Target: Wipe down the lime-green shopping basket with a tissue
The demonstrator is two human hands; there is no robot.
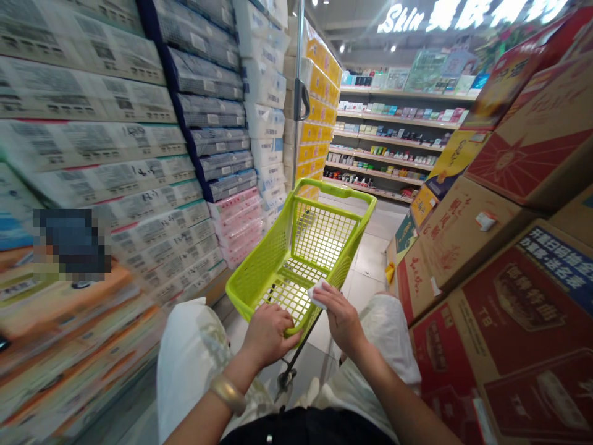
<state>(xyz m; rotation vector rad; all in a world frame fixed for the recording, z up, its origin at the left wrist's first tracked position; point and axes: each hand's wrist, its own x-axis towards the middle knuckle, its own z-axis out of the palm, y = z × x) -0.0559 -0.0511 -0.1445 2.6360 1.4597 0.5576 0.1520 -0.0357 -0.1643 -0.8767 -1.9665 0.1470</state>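
Note:
A lime-green plastic shopping basket [324, 228] with lattice sides stands in front of me, tilted in the view, with a dark pull rod and a wheel beneath its near end. My left hand [271, 330], with a gold bangle on its wrist, is wrapped over the near rim and grips it. In my right hand [340, 315] is a white wipe [319, 293], pressed between the fingers against the basket's right near edge. The fingertips behind the wipe are partly hidden. Nothing shows inside the basket.
Stacks of wrapped tissue packs [208, 111] rise on the left. Piled cardboard cartons [482, 228] crowd the right side. Shelves of small cosmetics [398, 130] stand behind a glass door with a dark handle [303, 100]. Tiled floor [370, 256] runs between them.

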